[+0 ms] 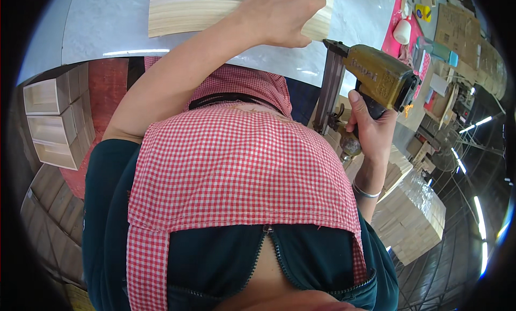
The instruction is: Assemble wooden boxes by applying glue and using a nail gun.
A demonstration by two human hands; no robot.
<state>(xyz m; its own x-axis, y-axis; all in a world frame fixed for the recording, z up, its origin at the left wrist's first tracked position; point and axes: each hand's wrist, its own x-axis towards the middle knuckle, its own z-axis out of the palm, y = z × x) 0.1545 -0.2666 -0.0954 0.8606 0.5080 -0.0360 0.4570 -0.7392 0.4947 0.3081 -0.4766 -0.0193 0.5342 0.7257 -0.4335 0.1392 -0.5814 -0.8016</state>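
My left hand is closed over the right end of a pale wooden board lying on the worktable at the top of the view. Some of its fingertips are hidden behind the hand. In my right hand is a yellow-brown and black nail gun, gripped by its handle with the long magazine pointing toward my body. The gun's nose is at the board's near right corner, close to my left hand; whether it touches the wood I cannot tell.
The grey-white worktable ends just in front of my checked apron. On its right are a pink cloth and a white spool-like object. Wooden boxes are stacked at left, and wrapped wood pieces at right.
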